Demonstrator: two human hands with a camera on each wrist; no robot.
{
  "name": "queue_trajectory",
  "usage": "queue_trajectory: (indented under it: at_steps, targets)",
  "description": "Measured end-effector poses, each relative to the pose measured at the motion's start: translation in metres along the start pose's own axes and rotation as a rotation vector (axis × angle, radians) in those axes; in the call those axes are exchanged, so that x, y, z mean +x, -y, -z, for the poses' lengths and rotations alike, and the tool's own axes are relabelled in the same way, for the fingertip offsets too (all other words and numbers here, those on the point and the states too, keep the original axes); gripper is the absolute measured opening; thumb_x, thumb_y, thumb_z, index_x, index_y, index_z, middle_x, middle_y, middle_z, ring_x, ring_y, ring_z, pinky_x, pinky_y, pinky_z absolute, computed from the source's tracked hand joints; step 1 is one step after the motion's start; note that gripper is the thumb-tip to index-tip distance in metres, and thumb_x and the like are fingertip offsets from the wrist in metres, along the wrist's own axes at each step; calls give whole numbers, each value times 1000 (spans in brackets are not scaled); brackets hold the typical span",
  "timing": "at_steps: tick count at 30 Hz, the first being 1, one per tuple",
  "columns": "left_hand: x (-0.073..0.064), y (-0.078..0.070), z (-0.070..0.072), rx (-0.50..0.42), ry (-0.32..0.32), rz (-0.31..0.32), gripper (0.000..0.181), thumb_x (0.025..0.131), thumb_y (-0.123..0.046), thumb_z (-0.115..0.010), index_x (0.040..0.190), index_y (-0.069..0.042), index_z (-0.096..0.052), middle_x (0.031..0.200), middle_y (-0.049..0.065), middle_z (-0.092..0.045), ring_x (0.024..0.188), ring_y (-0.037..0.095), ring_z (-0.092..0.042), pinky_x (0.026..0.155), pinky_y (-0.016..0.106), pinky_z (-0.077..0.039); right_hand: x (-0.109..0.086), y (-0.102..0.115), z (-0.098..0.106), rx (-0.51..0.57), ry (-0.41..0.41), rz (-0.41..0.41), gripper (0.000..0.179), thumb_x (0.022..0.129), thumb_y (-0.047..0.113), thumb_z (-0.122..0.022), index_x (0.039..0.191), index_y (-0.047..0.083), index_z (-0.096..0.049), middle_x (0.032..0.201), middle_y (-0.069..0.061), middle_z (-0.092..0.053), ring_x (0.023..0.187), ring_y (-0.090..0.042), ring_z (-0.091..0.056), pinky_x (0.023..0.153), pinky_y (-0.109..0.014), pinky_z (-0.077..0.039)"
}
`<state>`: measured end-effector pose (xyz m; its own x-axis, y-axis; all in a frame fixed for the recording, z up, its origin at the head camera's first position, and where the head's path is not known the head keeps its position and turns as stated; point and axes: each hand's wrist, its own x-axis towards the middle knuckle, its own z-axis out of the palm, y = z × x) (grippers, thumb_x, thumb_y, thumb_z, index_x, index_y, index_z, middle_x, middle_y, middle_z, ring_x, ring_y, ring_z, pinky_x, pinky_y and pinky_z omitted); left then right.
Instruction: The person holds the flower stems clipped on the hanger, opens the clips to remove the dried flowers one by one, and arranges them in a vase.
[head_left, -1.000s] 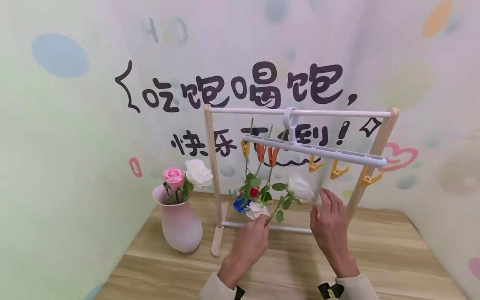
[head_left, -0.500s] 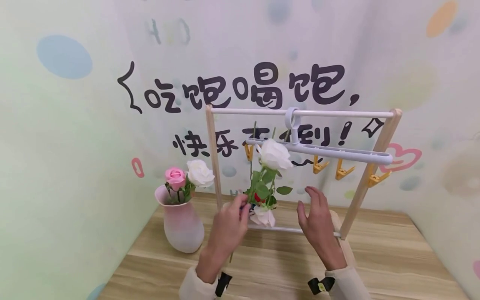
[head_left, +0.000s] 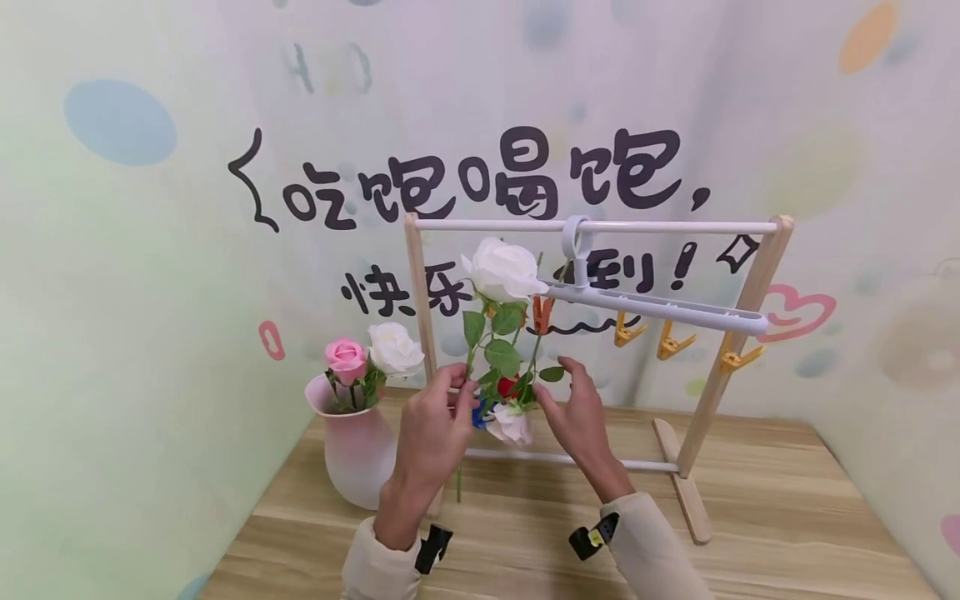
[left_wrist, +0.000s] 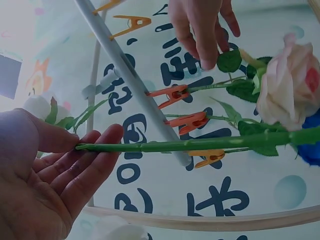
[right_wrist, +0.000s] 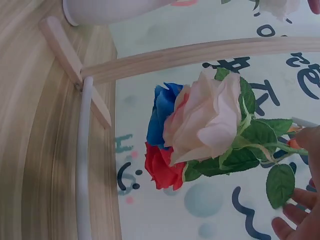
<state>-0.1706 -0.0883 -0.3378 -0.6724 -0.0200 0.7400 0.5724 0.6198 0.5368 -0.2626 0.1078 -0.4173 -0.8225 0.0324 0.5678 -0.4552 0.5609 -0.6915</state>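
My left hand (head_left: pixel 427 433) pinches the green stem (left_wrist: pixel 200 145) of a white rose (head_left: pixel 504 271). That rose stands bloom up, in front of the left end of the lilac-grey clip hanger (head_left: pixel 660 308). Several stems hang upside down from clips there, including an orange clip (head_left: pixel 542 317). Their blooms are a pale pink rose (right_wrist: pixel 207 120), a blue rose (right_wrist: pixel 162 110) and a red rose (right_wrist: pixel 162 167). Just right of these is my right hand (head_left: pixel 577 417), fingers loosely extended near a leaf (right_wrist: pixel 280 186); whether it touches the leaf or a stem I cannot tell.
A pink-white vase (head_left: pixel 356 458) with a pink rose (head_left: pixel 346 358) and a white rose stands left of the wooden rack (head_left: pixel 697 417). The hanger hooks over the rack's top rod (head_left: pixel 675 227). Several yellow clips (head_left: pixel 675 342) dangle on its right half.
The left hand has gone left and raised the white rose from a slant to upright before the hanger. My right hand has moved left, closer to the hanging roses.
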Motion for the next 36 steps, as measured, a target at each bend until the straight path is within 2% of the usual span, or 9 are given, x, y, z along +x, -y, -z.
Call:
queue_trajectory:
  at_steps: [6, 11, 18, 23, 27, 30, 33, 36]
  targets:
    - [0, 3, 0, -17, -4, 4, 16, 93, 1, -65, 107, 6, -63, 89, 15, -72, 70, 19, -73, 61, 21, -56, 10, 9, -15, -34, 7, -40, 62, 89, 31, -74, 136, 0, -50, 135, -20, -56, 127, -37, -49, 104, -53, -41]
    - [2, 4, 4, 0, -33, -28, 17, 92, 2, -65, 107, 7, -63, 89, 17, -73, 70, 21, -73, 60, 23, -57, 13, 12, -21, -66, 8, -54, 58, 86, 29, -77, 131, 0, -53, 119, -17, -66, 117, -35, -54, 97, -51, -44]
    - [14, 3, 19, 39, -115, -83, 17, 91, 1, -68, 105, 9, -64, 89, 19, -74, 69, 23, -74, 59, 28, -58, 13, 11, -25, -111, -5, -40, 46, 85, 22, -78, 121, 2, -59, 98, -13, -71, 101, -33, -58, 89, -49, -45]
    - [22, 6, 32, 51, -181, -111, 17, 90, 2, -68, 106, 8, -65, 90, 18, -74, 66, 21, -73, 56, 31, -57, 12, 11, -25, -143, -34, 9, 37, 85, 16, -77, 115, 1, -63, 95, -14, -71, 96, -35, -60, 85, -50, -47]
    - [29, 8, 40, 53, -273, -154, 14, 90, 5, -66, 103, 8, -66, 86, 18, -74, 66, 24, -73, 58, 34, -58, 12, 10, -22, -142, -46, 36, 34, 85, 13, -74, 115, 0, -64, 96, -15, -71, 95, -37, -61, 84, -52, -47]
    - [34, 8, 47, 36, -327, -170, 13, 91, 6, -64, 103, 10, -66, 86, 19, -73, 69, 26, -73, 62, 22, -56, 12, 9, -20, -140, -38, 44, 30, 87, 12, -72, 114, 1, -65, 96, -15, -71, 94, -37, -61, 85, -52, -47]
    - [38, 5, 55, 25, -367, -160, 15, 93, 4, -63, 105, 12, -66, 89, 21, -73, 73, 28, -73, 68, 9, -50, 11, 7, -18, -142, -37, 51, 25, 87, 11, -71, 111, 3, -65, 95, -14, -71, 93, -37, -62, 85, -51, -47]
    - [42, 2, 60, 29, -425, -150, 17, 93, 1, -63, 107, 12, -66, 91, 22, -73, 76, 31, -73, 74, 4, -46, 11, 5, -17, -147, -39, 60, 23, 88, 9, -70, 109, 3, -66, 95, -14, -72, 92, -36, -62, 84, -51, -48]
